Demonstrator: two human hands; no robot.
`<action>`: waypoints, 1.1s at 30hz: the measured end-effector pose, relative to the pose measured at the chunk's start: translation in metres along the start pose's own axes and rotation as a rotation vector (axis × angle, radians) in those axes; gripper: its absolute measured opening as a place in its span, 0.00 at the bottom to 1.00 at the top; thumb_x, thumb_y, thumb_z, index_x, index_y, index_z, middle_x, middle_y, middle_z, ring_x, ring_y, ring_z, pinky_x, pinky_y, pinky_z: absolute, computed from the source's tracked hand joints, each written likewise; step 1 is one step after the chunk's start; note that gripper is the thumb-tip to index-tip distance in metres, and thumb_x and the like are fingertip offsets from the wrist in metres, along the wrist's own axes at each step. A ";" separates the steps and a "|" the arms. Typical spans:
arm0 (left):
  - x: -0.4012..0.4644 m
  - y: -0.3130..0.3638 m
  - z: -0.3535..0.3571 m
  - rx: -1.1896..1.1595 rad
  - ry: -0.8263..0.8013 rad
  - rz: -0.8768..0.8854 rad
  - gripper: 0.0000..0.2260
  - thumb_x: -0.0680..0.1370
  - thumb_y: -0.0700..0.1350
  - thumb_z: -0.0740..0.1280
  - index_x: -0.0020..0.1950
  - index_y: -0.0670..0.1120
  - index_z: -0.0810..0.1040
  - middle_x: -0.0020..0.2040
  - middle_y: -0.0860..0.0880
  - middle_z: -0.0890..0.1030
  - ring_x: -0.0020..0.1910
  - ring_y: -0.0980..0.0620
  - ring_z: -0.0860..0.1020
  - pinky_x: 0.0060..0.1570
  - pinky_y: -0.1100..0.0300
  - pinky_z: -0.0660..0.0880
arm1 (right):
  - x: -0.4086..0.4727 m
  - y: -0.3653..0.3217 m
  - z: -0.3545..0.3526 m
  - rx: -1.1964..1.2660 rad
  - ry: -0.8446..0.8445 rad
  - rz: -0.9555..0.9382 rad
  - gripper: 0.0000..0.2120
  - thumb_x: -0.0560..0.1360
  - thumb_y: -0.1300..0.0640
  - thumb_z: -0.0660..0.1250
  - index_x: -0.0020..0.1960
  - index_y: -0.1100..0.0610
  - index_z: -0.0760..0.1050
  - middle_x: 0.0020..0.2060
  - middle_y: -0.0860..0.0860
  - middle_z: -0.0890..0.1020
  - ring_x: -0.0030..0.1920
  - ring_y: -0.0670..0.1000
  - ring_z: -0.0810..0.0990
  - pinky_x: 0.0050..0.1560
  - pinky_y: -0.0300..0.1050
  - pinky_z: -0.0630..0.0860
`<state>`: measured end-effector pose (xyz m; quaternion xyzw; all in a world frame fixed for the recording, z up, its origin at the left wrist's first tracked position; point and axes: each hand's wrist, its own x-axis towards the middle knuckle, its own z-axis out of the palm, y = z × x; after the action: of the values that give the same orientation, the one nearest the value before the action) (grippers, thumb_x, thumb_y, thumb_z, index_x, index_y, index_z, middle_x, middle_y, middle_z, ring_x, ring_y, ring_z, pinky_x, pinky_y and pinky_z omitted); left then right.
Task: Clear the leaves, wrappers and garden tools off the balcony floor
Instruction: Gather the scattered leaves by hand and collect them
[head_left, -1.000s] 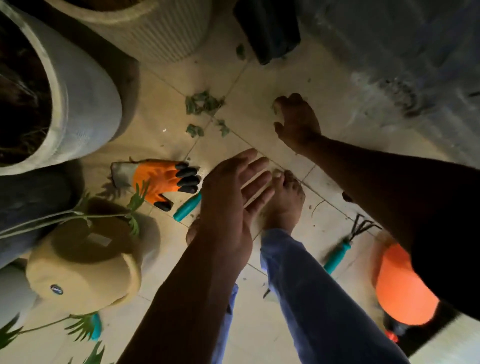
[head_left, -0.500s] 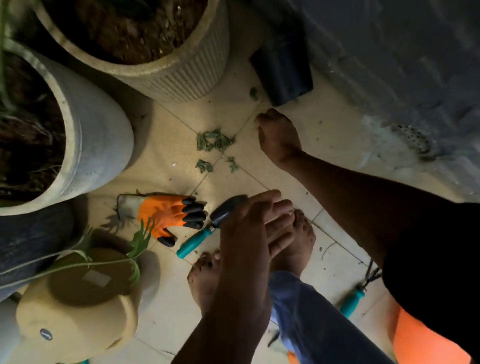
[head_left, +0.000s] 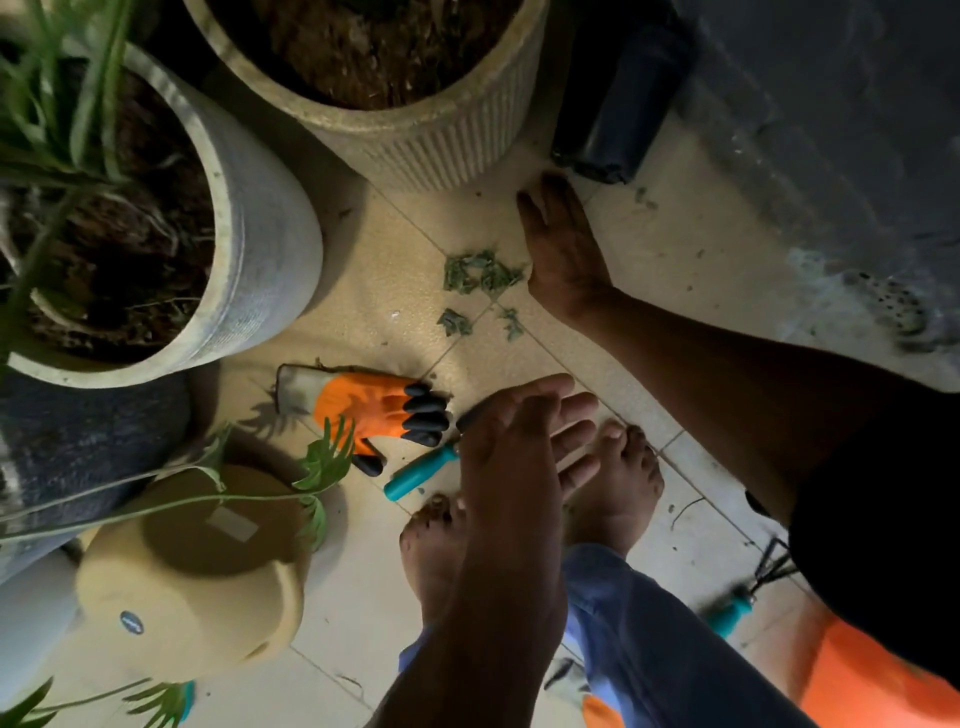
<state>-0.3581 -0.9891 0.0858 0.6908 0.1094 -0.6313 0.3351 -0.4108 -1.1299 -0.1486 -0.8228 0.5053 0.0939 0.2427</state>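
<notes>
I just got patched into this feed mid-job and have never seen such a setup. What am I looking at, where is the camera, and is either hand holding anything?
There is no machine: a person works with bare hands, and one camera on their head looks down at the balcony floor. The right hand lies flat, fingers straight, beside a pile of leaf scraps. The left hand hovers open above a teal-handled tool. Neither holds anything. An orange glove lies near that tool, and a teal-handled rake lies farther right. Large pots stand around, and the person's bare feet are below.
</notes>
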 end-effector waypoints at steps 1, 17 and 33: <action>-0.001 0.001 0.000 -0.004 -0.001 -0.004 0.11 0.84 0.42 0.60 0.55 0.50 0.83 0.51 0.51 0.88 0.52 0.54 0.85 0.49 0.59 0.81 | -0.004 -0.005 0.001 0.024 -0.017 -0.014 0.40 0.73 0.68 0.68 0.81 0.62 0.56 0.80 0.65 0.55 0.80 0.64 0.52 0.80 0.53 0.57; -0.008 0.005 -0.009 -0.112 -0.007 -0.037 0.09 0.83 0.41 0.62 0.57 0.44 0.81 0.51 0.46 0.87 0.50 0.52 0.86 0.51 0.57 0.80 | -0.029 -0.071 0.033 -0.241 0.028 -0.200 0.21 0.74 0.51 0.64 0.65 0.58 0.71 0.67 0.61 0.72 0.66 0.64 0.71 0.64 0.61 0.68; -0.011 -0.010 -0.014 -0.076 0.017 -0.054 0.11 0.85 0.43 0.61 0.58 0.48 0.82 0.54 0.49 0.87 0.55 0.52 0.84 0.52 0.58 0.80 | -0.078 0.011 0.021 -0.349 -0.087 -0.453 0.29 0.72 0.61 0.62 0.73 0.54 0.71 0.75 0.63 0.67 0.72 0.70 0.68 0.66 0.63 0.72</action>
<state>-0.3543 -0.9701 0.0928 0.6795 0.1548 -0.6297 0.3431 -0.4553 -1.0617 -0.1390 -0.9393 0.2737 0.1581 0.1338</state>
